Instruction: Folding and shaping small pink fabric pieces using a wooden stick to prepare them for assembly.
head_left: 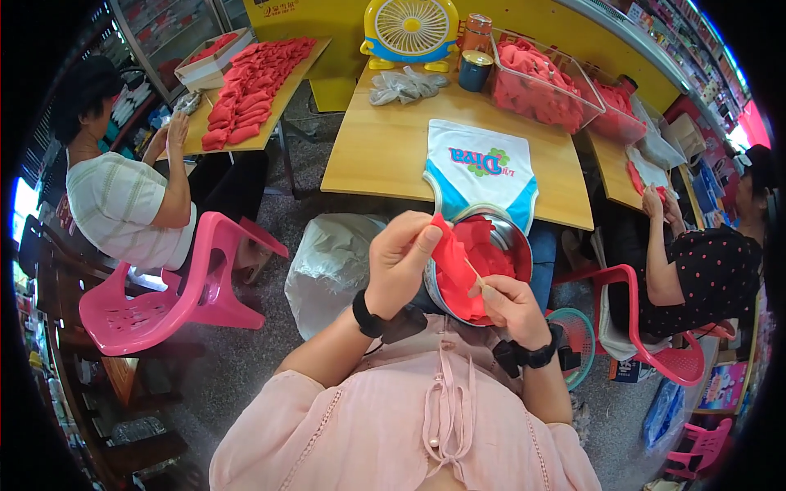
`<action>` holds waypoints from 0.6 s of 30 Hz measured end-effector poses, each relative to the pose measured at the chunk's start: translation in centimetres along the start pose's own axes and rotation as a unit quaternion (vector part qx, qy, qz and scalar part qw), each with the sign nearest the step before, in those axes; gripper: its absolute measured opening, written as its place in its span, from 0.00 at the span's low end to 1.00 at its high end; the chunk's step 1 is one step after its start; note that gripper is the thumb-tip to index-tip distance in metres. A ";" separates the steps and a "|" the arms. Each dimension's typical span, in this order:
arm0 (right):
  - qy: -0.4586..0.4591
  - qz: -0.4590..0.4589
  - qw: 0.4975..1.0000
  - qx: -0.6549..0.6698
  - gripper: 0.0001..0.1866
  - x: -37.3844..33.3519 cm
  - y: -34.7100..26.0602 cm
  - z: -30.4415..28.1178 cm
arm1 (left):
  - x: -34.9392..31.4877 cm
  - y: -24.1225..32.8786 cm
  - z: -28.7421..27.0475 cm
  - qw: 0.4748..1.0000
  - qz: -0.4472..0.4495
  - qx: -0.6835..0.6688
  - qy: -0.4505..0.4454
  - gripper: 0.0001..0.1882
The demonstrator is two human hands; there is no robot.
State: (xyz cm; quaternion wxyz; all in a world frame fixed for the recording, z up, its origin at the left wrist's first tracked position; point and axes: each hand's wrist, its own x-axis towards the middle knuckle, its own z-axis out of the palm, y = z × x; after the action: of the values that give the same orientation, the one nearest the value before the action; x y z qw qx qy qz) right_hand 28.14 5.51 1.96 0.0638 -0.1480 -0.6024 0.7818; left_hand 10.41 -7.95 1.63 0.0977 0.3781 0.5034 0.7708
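Observation:
My left hand (399, 260) pinches a small red cloth piece (448, 258) between thumb and fingers, above a round metal basin (526, 255) at my lap. Closed around a thin pale stick (472, 269) is my right hand (514, 306). The stick's far end meets the red cloth; whether it is inside the cloth I cannot tell. More red cloth pieces (494, 255) lie in the basin. A white and blue sleeveless garment (477, 186) drapes over the table edge and reaches down to the basin's far side.
The wooden table (377, 168) ahead bears a yellow fan (411, 29), a blue jar (475, 72) and a clear bin (583, 114) of red pieces. Co-workers sit left and right on pink chairs (205, 286). A white sack (332, 262) and green basket (580, 335) flank me.

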 end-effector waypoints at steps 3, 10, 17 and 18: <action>-0.003 0.012 0.996 -0.093 0.12 0.0 -0.1 -0.4 | 0.9 0.6 -0.7 0.987 0.107 0.117 -0.029 0.07; 0.109 -0.023 0.991 -0.069 0.13 -0.1 -1.0 0.1 | 0.6 -0.4 0.0 0.964 0.165 0.177 -0.111 0.09; 0.102 -0.040 0.989 -0.104 0.13 -0.3 -0.5 -0.1 | 0.8 0.8 0.2 0.931 -0.294 -0.208 -0.066 0.14; 0.096 -0.052 0.984 -0.143 0.12 -0.2 -0.2 -0.2 | 0.9 0.5 -0.2 0.931 -0.294 -0.208 -0.067 0.14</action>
State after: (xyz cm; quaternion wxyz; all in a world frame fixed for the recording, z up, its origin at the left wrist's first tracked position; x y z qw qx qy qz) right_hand 28.41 5.71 2.09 0.1398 -0.1981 -0.7062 0.6652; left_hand 9.77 -7.89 2.46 0.4295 0.2350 0.4128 0.7681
